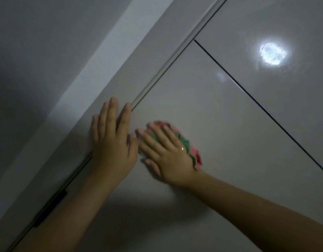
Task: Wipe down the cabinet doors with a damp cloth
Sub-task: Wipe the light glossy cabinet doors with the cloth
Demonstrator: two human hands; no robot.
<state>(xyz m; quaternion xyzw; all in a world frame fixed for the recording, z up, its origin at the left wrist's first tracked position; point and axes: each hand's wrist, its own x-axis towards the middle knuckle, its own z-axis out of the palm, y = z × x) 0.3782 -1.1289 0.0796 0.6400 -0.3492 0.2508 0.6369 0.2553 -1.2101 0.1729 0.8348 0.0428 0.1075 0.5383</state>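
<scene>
**Both hands flat on a glossy cabinet door, cloth under the right**

Two bare forearms reach up from the lower edge. The right hand [168, 153] lies with fingers spread and fairly straight, pressing a crumpled pink-and-green cloth [186, 144] against the glossy pale grey cabinet door [202, 110]; the cloth shows between and beyond the fingers, slightly blurred. The left hand [111, 140] rests just beside it, fingers extended and flat on the panel edge, fingertips at the narrow vertical groove [157, 77] along the door's side. Further up, a thin dark seam [262, 106] separates this door from the neighbouring grey panel [284, 24], where a bright round light reflection [272, 53] glares.
</scene>
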